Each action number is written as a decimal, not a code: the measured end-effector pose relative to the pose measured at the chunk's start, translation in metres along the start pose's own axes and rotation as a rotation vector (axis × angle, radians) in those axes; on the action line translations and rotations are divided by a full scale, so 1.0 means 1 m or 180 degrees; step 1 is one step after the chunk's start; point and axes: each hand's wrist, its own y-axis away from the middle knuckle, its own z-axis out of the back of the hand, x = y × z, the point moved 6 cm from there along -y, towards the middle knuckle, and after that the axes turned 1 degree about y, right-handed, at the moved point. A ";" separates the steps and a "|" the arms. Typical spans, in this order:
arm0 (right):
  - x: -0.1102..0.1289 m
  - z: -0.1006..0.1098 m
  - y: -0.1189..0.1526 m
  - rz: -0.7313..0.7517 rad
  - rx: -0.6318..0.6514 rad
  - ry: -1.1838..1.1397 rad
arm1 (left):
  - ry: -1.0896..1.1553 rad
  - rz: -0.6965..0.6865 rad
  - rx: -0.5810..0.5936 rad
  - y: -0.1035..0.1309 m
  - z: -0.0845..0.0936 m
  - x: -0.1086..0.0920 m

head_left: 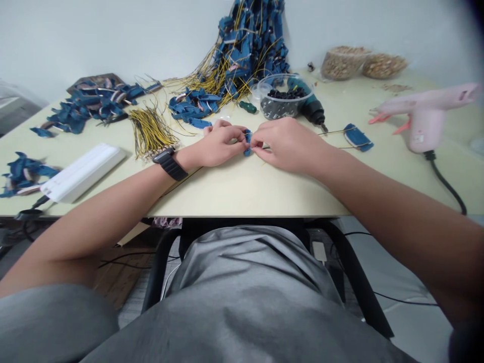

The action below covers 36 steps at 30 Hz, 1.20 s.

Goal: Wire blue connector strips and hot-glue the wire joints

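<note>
Near the middle of the pale table, my left hand [223, 144] pinches a small blue piece [247, 142] from its left side. My right hand [282, 143] is closed against the piece's right side, its fingertips around a thin wire that is mostly hidden. Thin dark and yellow wires [333, 132] run out to the right from behind my right hand to another blue piece [358, 137] lying on the table. A dark watch [171, 164] is on my left wrist.
Behind my hands stand a clear tub [285, 103] of black parts, a green screwdriver [247, 107] and a power driver [313, 108]. A pink glue gun [425, 118] is at right. Yellow wires [149, 131], blue pieces [88, 103] and a white box [83, 172] lie left.
</note>
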 end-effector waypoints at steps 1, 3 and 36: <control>0.001 0.000 0.001 -0.0004 0.0007 0.0060 | 0.0001 -0.0005 -0.0008 0.000 0.000 0.000; 0.003 0.000 0.001 -0.0026 0.0036 0.0152 | 0.0001 -0.0013 -0.0022 0.000 -0.001 0.001; 0.015 -0.006 0.002 -0.0126 0.0087 0.0340 | -0.0023 0.0189 -0.0175 -0.003 -0.004 -0.003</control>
